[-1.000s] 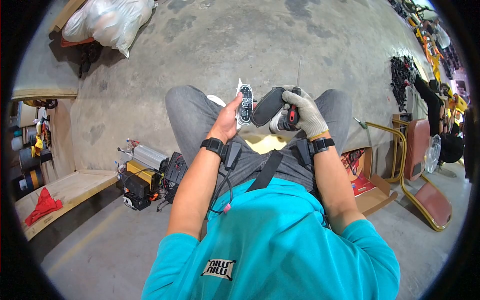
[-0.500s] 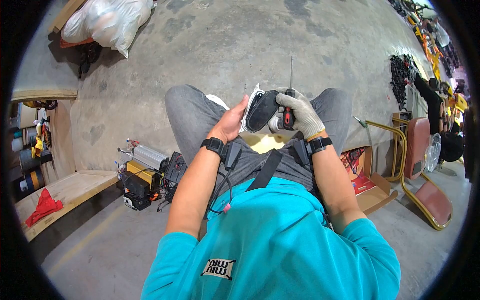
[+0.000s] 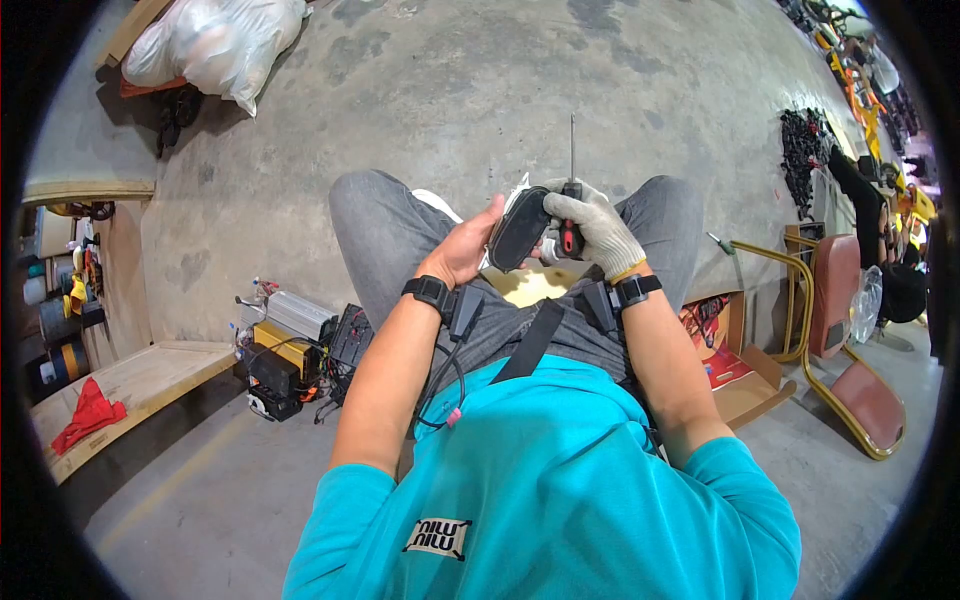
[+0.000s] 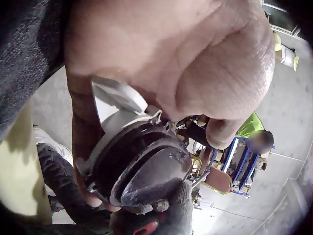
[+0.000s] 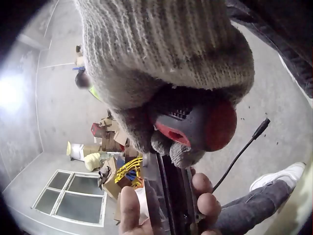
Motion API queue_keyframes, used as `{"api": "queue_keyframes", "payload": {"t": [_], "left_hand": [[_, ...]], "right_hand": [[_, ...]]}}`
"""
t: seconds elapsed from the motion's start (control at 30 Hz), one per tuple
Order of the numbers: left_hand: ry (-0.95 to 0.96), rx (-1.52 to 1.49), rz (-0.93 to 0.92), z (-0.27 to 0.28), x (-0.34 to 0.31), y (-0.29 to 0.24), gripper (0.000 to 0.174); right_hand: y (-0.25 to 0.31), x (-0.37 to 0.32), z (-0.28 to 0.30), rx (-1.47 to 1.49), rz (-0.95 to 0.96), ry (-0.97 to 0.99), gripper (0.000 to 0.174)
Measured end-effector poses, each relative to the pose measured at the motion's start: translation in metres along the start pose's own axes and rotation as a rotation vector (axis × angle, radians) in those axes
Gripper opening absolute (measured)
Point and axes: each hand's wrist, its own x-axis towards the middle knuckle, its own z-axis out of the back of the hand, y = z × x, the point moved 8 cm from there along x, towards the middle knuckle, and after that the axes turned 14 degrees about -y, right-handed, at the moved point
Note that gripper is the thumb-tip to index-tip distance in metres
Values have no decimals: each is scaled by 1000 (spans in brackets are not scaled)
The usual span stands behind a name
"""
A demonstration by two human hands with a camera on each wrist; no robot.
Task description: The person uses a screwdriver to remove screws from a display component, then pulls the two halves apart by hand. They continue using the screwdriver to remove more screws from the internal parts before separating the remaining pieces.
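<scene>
The bare left hand (image 3: 462, 243) grips a white-edged display unit (image 4: 112, 110) by its side, thumb on one side and fingers beneath. A dark oval cover (image 3: 519, 228) lies against the unit's face, the two touching. In its gloved fingers the right hand (image 3: 598, 228) holds that cover's edge together with a red and black screwdriver (image 3: 571, 236), whose shaft points away from the body. The right wrist view shows the screwdriver handle (image 5: 195, 120) under the glove, with bare left fingertips (image 5: 208, 205) along the stacked parts.
Left of the legs, an electrical assembly (image 3: 290, 345) with wires stands on the floor near a wooden board (image 3: 150, 375) bearing a red cloth (image 3: 88, 414). At the right are an open cardboard box (image 3: 755, 395) and a chair (image 3: 835, 300). A white bag (image 3: 215, 45) lies far left.
The left hand has tilted the display unit, turning its face toward the cover. The right hand has moved left with cover and screwdriver, bringing the cover against the unit.
</scene>
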Motion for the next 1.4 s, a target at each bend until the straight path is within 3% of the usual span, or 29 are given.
{"api": "queue_keyframes", "payload": {"t": [0.13, 0.2, 1.4], "left_hand": [[67, -51, 27, -4, -3, 0, 63], [14, 90, -46, -3, 1, -8, 55], [-14, 106, -49, -2, -1, -12, 55]], "right_hand": [[-1, -2, -3, 8, -21, 17, 32], [3, 9, 2, -18, 51, -62, 33], [-15, 23, 17, 71, 28, -134, 33]]}}
